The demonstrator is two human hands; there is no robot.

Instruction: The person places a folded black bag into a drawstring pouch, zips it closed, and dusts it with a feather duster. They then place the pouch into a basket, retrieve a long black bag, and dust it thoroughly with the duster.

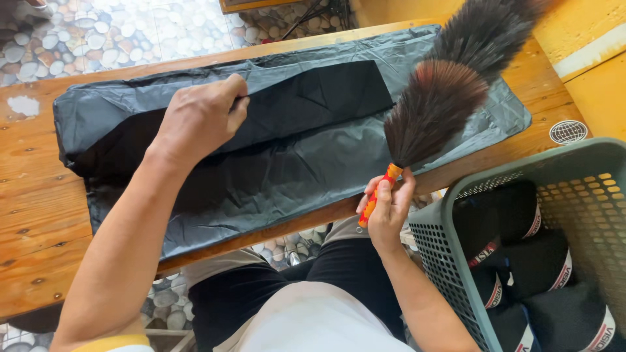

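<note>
A black plastic bag (pixel 306 156) lies flat across a wooden table (pixel 32 215), with a darker black piece (pixel 319 98) lying on top of it. My left hand (pixel 199 117) rests on the bag and pinches the edge of that darker piece. My right hand (pixel 388 205) grips the red and orange handle (pixel 378 192) of a feather duster. Its dark brown feathers (pixel 443 98) reach up and right over the bag's right end.
A grey plastic basket (pixel 456 195) stands at the lower right, holding several black rolled items with white and red bands (pixel 521 221). A yellow wall (pixel 587 39) lies at the right. Pebble-pattern floor (pixel 117 29) shows beyond the table. My legs are under the table edge.
</note>
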